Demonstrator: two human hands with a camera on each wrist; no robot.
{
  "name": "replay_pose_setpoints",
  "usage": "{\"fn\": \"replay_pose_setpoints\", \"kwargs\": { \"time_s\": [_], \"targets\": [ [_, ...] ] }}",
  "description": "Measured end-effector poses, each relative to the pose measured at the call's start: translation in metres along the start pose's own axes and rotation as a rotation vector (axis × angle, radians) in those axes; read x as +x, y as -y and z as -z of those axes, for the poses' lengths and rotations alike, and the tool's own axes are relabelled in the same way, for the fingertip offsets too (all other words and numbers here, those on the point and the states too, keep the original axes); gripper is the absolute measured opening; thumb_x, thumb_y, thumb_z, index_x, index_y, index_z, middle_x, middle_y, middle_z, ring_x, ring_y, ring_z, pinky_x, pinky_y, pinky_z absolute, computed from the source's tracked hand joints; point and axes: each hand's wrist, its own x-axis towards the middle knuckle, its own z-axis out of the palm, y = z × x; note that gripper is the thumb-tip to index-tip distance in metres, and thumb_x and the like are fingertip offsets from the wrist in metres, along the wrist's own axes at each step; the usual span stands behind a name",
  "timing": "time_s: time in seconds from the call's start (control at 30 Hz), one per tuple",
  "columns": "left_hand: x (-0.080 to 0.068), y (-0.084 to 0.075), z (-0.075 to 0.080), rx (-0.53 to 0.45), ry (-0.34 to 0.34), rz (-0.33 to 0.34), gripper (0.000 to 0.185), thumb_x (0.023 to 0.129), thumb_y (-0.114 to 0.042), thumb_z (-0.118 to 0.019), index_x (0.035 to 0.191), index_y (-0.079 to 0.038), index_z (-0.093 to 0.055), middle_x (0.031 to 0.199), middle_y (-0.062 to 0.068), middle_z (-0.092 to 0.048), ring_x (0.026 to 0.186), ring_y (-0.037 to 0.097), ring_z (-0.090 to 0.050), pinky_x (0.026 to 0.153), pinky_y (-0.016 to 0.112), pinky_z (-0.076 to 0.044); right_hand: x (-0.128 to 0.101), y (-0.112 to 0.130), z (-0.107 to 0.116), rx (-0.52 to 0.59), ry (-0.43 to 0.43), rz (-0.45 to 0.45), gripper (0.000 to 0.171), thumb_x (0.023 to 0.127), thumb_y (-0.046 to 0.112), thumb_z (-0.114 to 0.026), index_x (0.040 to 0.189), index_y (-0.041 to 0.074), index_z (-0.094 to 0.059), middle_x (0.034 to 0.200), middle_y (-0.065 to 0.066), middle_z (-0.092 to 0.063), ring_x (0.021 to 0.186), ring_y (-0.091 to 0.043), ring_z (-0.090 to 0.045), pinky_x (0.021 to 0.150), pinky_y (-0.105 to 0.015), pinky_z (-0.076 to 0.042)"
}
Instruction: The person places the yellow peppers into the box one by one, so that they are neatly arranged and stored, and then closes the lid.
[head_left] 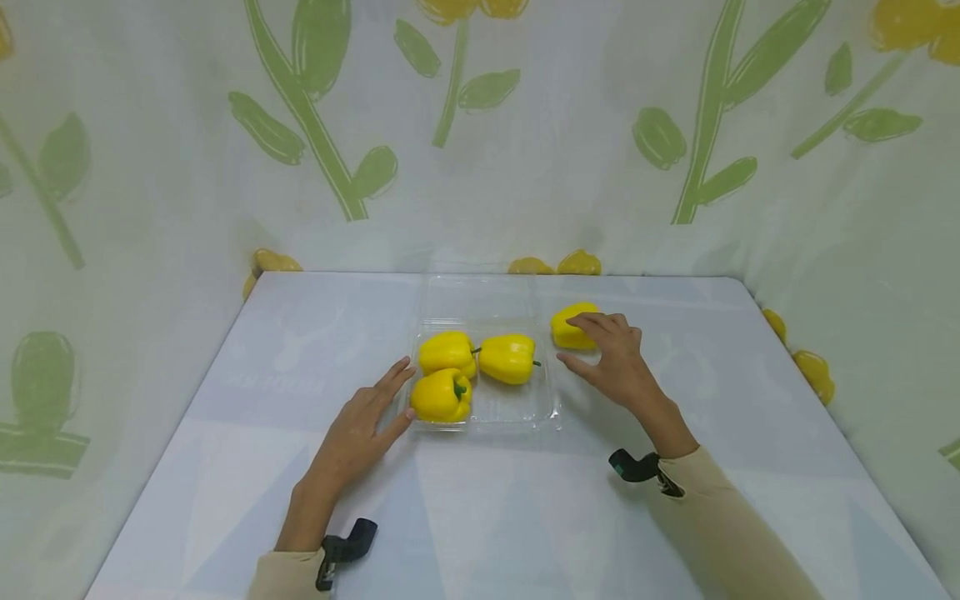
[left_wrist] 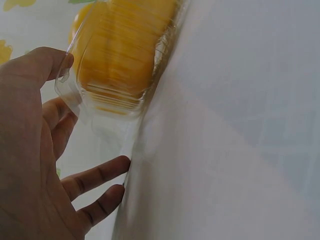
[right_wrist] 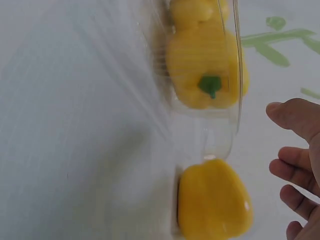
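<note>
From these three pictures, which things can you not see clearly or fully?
- Loose pepper, head view: the right hand covers its near side, so real contact is unclear.
- Peppers in the clear tray, left wrist view: blurred into one yellow mass behind the plastic; the count is unreadable there.
- Right hand, right wrist view: cut off by the frame edge; only the fingertips show.
- Left hand, head view: whether it touches the tray rim is unclear.
</note>
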Motion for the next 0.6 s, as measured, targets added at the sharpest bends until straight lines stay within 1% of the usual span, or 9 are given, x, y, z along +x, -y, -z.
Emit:
{"fn": "replay_pose_setpoints", "kwargs": {
  "time_s": [0.2,0.43,0.6],
  "targets": [
    [0.000,-0.001,0.001,0.002,-0.001,0.002,0.065,0.102,-0.054,-0.046,0.160,-0.035,-0.023,0.164,-0.020,-0.014,0.129,0.024,-0.045,0.105,0.054,-0.039,0.002,-0.008,0.006,-0.012,-0.009,-0.028,0.057,0.083,0.025,-0.083,0.132,0.005,-0.062,0.137,-0.016,-0.057,0.115,-0.035,-0.044,0.083,-0.051,-0.027],
    [0.000,-0.001,0.001,0.003,0.003,0.016,0.064,0.102,-0.054,-0.047,0.159,-0.036,-0.024,0.164,-0.020,-0.015,0.128,0.023,-0.045,0.104,0.053,-0.041,0.004,-0.022,0.006,-0.041,-0.035,-0.014,0.061,0.081,0.023,-0.085,0.133,0.003,-0.060,0.138,-0.019,-0.055,0.116,-0.039,-0.043,0.083,-0.054,-0.027],
    [-0.001,-0.002,0.001,0.010,0.010,0.026,0.064,0.102,-0.053,-0.048,0.159,-0.038,-0.023,0.164,-0.021,-0.015,0.132,0.024,-0.044,0.106,0.056,-0.039,0.006,-0.031,0.005,-0.043,-0.024,-0.060,0.065,0.081,0.026,-0.085,0.136,0.004,-0.058,0.141,-0.018,-0.052,0.119,-0.039,-0.041,0.085,-0.056,-0.026]
  ]
}}
